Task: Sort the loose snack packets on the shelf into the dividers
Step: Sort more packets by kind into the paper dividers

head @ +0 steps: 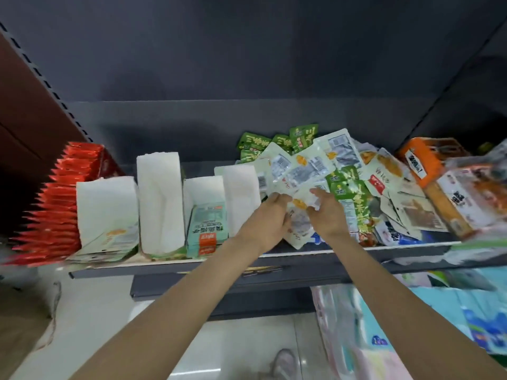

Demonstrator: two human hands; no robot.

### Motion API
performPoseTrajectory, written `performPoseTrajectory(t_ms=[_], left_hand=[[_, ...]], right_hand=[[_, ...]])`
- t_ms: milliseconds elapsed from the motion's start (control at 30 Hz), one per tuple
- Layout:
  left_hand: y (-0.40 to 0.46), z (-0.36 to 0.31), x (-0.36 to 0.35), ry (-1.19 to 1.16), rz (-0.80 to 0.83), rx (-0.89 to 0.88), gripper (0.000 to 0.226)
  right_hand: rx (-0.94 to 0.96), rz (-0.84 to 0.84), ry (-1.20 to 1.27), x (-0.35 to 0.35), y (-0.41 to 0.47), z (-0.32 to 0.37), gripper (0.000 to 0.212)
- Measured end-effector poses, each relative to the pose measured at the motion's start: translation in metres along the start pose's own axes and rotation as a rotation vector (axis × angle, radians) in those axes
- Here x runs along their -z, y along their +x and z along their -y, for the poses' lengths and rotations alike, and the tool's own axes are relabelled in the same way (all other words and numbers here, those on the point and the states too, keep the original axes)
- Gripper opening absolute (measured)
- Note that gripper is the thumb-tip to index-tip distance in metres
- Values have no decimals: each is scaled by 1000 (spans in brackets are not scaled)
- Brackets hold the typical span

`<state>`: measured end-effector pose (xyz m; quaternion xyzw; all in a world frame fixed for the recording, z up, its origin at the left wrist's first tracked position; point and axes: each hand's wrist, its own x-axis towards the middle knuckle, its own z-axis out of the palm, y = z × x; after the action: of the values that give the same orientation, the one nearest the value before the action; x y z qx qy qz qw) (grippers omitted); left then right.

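Inside, teal packets [207, 229] between white dividers [160, 198].

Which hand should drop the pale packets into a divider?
Left, probably. The left hand is beside the white dividers and grips the pale packets; the right hand sits nearer the loose pile.

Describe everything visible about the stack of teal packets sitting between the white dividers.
The stack of teal packets lies flat in the slot between two white dividers, near the shelf's front edge. The packets look like glossy plastic film, pale teal with dark printed characters, a barcode-like patch toward the back and an orange-red label at the front end. Several lie piled, edges roughly aligned. Neither hand touches them; the left hand works at the loose pile to the right.
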<state>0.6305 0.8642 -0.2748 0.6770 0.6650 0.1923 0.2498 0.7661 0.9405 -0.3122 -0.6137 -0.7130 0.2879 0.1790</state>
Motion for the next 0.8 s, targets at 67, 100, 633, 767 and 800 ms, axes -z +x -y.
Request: performPoseTrajectory(t_ms=[67, 100, 633, 767, 800], left_hand=[[27, -2, -30, 59, 145, 89, 54], [38, 1, -43, 103, 203, 141, 59], [75, -5, -44, 306, 54, 420, 27], [72, -9, -16, -276, -25, 456, 27], [68, -11, -6, -488, -76, 482, 25]], right_hand=[[16, 102, -112, 7, 12, -27, 56], [44, 169, -167, 9, 16, -36, 63], [592, 357, -663, 29, 21, -76, 66], [524, 183, -380, 43, 4, -68, 48], [526, 105, -276, 46, -1, -62, 42]])
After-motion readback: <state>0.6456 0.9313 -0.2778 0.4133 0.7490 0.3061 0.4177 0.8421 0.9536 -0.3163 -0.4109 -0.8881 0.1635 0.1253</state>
